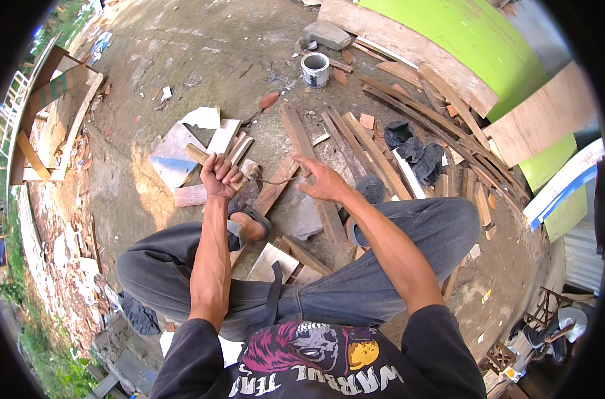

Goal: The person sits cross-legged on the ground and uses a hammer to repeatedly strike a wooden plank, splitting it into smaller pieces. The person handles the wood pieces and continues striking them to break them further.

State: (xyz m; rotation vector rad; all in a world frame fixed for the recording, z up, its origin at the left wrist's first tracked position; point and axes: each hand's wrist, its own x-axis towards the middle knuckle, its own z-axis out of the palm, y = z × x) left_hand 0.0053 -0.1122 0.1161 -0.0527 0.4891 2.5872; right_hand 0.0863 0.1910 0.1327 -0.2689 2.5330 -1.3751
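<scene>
Brown, thin and slightly curved, a strip runs crosswise between the separated hands, its end at the right hand, whose grip I cannot tell, the left hand clamped around a wooden stick.

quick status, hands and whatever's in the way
Left hand gripping wooden stick. Right hand at thin dark strip, grip unclear. Loose planks lying close by.

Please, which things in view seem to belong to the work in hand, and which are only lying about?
Likely in the work:
- wooden piece, gripped by the left hand
- thin brown strip, reaching toward the right hand; grip unclear

Seemingly just lying about:
- can
- grey stone
- black plastic
- green board
</scene>
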